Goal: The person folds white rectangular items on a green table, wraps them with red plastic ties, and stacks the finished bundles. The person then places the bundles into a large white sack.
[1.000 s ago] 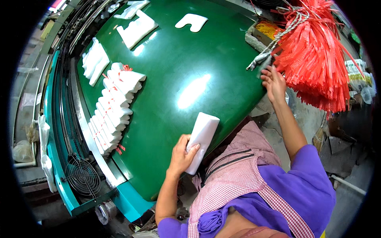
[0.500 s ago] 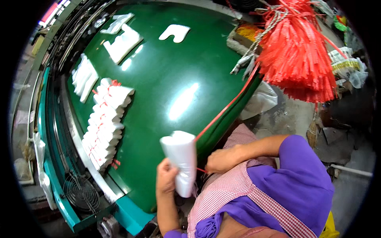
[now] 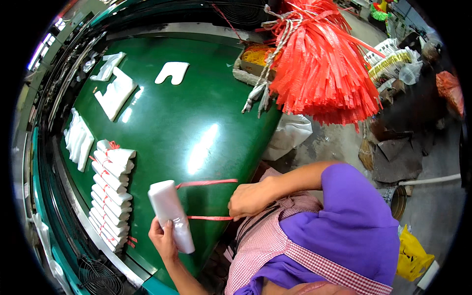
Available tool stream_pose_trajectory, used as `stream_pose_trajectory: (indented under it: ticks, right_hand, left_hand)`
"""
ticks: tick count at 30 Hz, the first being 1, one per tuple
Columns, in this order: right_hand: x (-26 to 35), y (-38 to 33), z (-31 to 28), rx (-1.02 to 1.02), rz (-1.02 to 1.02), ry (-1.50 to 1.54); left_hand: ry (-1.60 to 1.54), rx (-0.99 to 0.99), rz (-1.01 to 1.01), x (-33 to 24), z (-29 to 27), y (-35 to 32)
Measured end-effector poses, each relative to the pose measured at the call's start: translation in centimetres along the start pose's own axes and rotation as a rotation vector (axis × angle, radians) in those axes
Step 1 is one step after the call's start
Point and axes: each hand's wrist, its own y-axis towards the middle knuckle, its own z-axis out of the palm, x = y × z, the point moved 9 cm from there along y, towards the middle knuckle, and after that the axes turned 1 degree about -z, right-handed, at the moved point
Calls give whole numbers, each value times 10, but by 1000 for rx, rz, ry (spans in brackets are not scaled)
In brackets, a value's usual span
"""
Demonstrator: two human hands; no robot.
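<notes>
My left hand is closed around a folded bundle of white plastic bags, held tilted above the near part of the green tabletop. A red plastic strip runs from the bundle's right side to my right hand, whose fingers are closed on it. Its other length stretches right from the bundle's upper end and stops loose just above that hand. On the left of the table lies a row of similar white bundles, tied together with red strips. How the strip passes behind the bundle is hidden.
More white plastic pieces lie toward the far left of the green table, one notched piece farther back. A large bunch of red strips hangs at the far right, by a box of yellow strips. A metal rail borders the left edge.
The red strip no longer runs from the hanging bunch to the bundle; a free end now shows. The bundle has moved left over the table. The whole view has shifted.
</notes>
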Motion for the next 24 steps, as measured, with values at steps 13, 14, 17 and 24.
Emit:
stream_pose_trajectory:
  ticks: [13, 14, 17, 24]
  right_hand:
    - [-51, 76, -31, -188, 123, 600]
    - [-32, 72, -39, -273, -18, 200]
    - [3, 59, -42, -446, -196, -214]
    - [18, 69, -29, -264, -153, -79]
  left_hand:
    - [255, -22, 239, 10, 55, -6]
    - [71, -16, 192, 21, 49, -3]
    - [79, -47, 209, 27, 45, -1]
    - [15, -58, 51, 38, 49, 7]
